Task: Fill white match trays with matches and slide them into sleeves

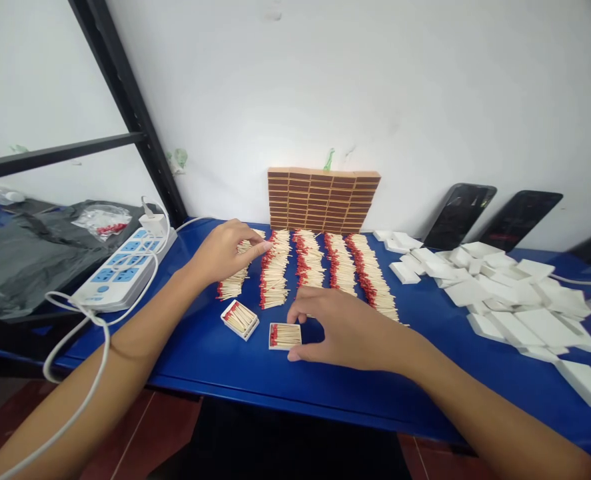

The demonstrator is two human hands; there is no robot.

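Two white trays sit near the front of the blue desk [215,367], each with matches in it. The left tray [252,329] lies askew, its red heads toward the far left corner; the right tray [284,325] lies nearly square to the desk edge, with a layer of pale sticks whose red heads gather at its left end. The right hand [335,327] has thumb and forefinger bent around the right tray's right end, holding it by its long sides. Behind the trays, matches [275,273] lie in five rows running toward the wall [400,80], heads mostly on the left. The left hand [228,252] is over the far part of the two leftmost rows, thumb and fingertips close together; whether it holds any matches I cannot tell. It covers part of the first row, and the right hand hides the near ends of some middle rows. Brown boxes [324,200] are stacked against the wall behind the rows. To the right lies a loose pile of white trays [512,293], with two phones [460,215] leaning behind it. At left are a power strip [118,268] and dark plastic [20,267]; a white cable [106,347] crosses the left forearm.
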